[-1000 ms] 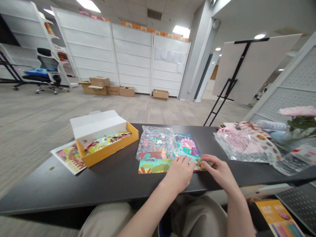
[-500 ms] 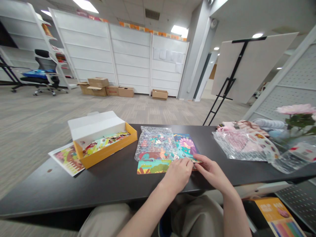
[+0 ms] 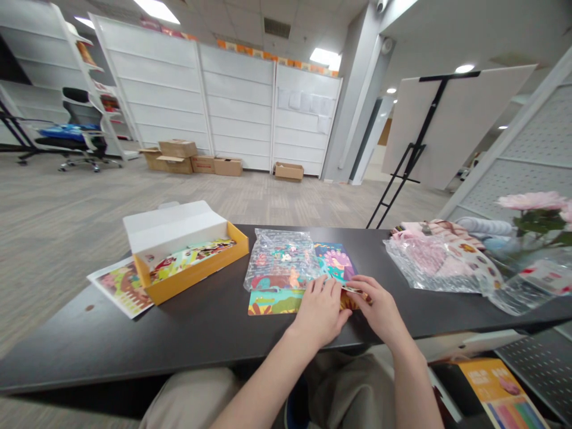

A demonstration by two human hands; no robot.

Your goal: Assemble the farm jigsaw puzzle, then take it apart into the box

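A brightly printed animal picture (image 3: pixel 277 302), looking like a jigsaw puzzle, lies on the dark table. A crinkled clear plastic bag (image 3: pixel 281 256) covers its upper left part. My left hand (image 3: pixel 318 313) rests on the lower middle of the picture, palm down and fingers spread. Close beside it on the right, my right hand (image 3: pixel 379 307) pinches a thin puzzle piece (image 3: pixel 353 290), tilted up at the picture's right side. Fingers hide most of that piece and the print beneath.
An open yellow box (image 3: pixel 196 275) of printed pieces stands on the left, over a picture sheet (image 3: pixel 120 289). To the right lie a plastic-wrapped pink bundle (image 3: pixel 429 256) and pink flowers (image 3: pixel 531 201). Below the table's right side is another yellow box (image 3: pixel 496 381).
My left hand has gone from curled fingers to lying flatter and spread on the picture. My right hand has shifted slightly left, and the thin piece in its fingers shows tilted up.
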